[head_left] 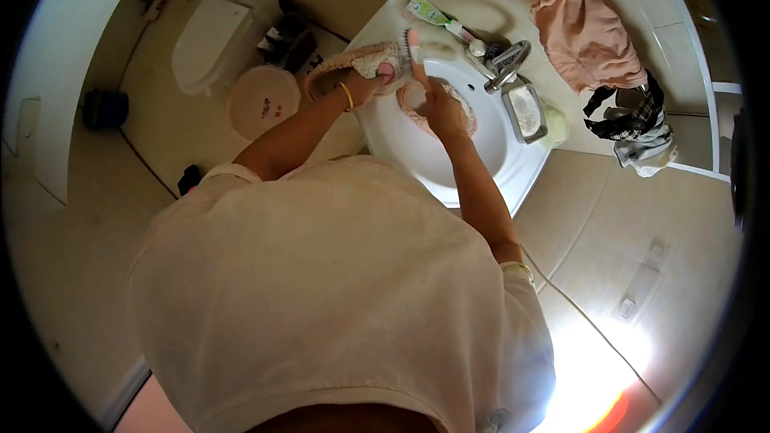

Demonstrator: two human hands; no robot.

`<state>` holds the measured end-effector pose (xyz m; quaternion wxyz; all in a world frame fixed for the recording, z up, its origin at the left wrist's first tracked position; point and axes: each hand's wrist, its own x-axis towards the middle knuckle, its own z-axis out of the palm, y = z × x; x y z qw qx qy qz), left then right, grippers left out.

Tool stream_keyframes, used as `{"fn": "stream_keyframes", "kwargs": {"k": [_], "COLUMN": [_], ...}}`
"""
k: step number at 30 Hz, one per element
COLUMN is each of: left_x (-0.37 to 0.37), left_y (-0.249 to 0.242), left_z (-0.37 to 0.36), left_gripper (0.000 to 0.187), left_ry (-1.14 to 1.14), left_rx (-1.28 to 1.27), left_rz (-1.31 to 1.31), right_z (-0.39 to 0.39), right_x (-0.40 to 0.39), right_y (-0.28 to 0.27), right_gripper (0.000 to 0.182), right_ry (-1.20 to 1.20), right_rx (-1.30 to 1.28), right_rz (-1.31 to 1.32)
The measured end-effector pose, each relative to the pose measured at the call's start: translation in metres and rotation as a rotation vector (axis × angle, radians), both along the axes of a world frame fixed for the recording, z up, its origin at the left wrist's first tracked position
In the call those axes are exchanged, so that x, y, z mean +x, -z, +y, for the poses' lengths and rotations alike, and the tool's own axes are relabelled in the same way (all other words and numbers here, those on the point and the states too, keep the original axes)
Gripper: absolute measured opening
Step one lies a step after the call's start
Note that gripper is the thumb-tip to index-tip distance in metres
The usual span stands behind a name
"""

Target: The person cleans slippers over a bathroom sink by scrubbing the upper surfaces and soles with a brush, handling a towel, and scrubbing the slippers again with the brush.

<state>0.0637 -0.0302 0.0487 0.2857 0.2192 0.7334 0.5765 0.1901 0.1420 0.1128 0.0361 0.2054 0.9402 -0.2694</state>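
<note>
My left hand (367, 88) grips a pink and whitish woven item (341, 60), which looks like a slipper, over the left rim of the white sink (385, 130). In my right hand (446, 112) is a pink-handled brush (413, 46), its dark bristles turned left beside the item's whitish end. A second pink woven piece (413, 106) lies in the basin, partly hidden behind my right hand. The metal faucet (509, 64) stands at the basin's far right.
A soap dish (526, 112) and a green-white tube (427, 10) sit on the sink's edge. Pink cloth (573, 24) hangs on the right wall. At left are a toilet (210, 44), a round pinkish bucket (263, 102) and a dark bin (287, 44).
</note>
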Motion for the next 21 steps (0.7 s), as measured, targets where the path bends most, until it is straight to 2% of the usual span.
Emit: {"fn": "stream_keyframes", "kwargs": {"k": [2, 5, 7, 8, 10, 14, 17, 18, 19, 21], "left_x": [0.003, 0.014, 0.001, -0.003, -0.004, -0.012, -0.023, -0.018, -0.006, -0.001], "left_y": [-0.002, -0.015, 0.016, 0.03, 0.036, 0.045, 0.069, 0.049, 0.008, -0.017], "left_z": [-0.004, -0.006, -0.014, -0.019, -0.029, -0.042, -0.04, -0.042, -0.046, -0.048], "left_gripper": [0.047, 0.049, 0.052, 0.053, 0.058, 0.069, 0.063, 0.059, 0.056, 0.049], "left_ry": [0.072, 0.069, 0.206, 0.278, 0.121, -0.209, -0.203, -0.116, -0.031, 0.064], "left_rx": [0.082, -0.105, -0.108, -0.107, 0.032, 0.327, 0.096, 0.051, 0.006, -0.052], "left_rz": [0.042, 0.261, 0.169, 0.124, -0.229, -0.911, -0.772, -0.537, -0.301, -0.129], "right_z": [0.002, 0.008, 0.007, 0.008, 0.012, 0.015, 0.023, 0.03, 0.035, 0.038], "right_x": [0.01, 0.023, 0.034, 0.041, 0.054, 0.064, 0.065, 0.064, 0.061, 0.056], "right_y": [-0.011, -0.019, -0.032, -0.032, -0.031, -0.029, -0.025, -0.021, -0.019, -0.035], "right_gripper": [0.034, 0.031, 0.028, 0.027, 0.025, 0.023, 0.022, 0.021, 0.021, 0.021], "right_ry": [0.032, 0.057, 0.062, 0.027, -0.046, -0.054, -0.078, -0.086, -0.095, -0.113], "right_rx": [-0.04, -0.085, -0.118, -0.09, -0.032, 0.034, 0.083, 0.077, 0.071, 0.081], "right_rz": [0.019, 0.149, 0.242, 0.167, 0.016, 0.014, 0.061, 0.093, 0.126, 0.079]}}
